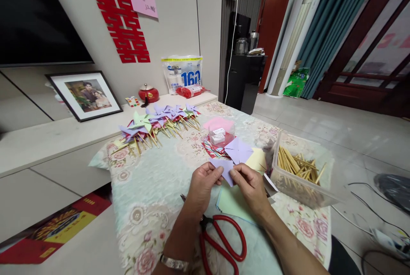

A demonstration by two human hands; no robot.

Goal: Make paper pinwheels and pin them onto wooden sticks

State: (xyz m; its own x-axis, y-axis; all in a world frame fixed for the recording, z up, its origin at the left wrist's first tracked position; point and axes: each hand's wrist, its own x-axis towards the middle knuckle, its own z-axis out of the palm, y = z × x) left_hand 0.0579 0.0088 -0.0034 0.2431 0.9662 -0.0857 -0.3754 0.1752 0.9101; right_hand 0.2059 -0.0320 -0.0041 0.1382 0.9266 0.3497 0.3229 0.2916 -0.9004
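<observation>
My left hand (pixel 202 182) and my right hand (pixel 250 186) both pinch a small folded lilac paper piece (pixel 224 168) above the floral tablecloth (pixel 153 189). Red-handled scissors (pixel 224 241) lie on the cloth just under my wrists. A light green paper sheet (pixel 233 204) lies beneath my right hand. Beyond the held piece lie a lilac paper square (pixel 238 150) and a yellow sheet (pixel 256 159).
A row of finished paper pinwheels on sticks (pixel 160 123) lies at the table's far left. A clear tub of wooden sticks (pixel 299 172) stands at the right. A small clear box (pixel 220 134) sits on pink paper. Cables (pixel 368 211) trail on the floor at right.
</observation>
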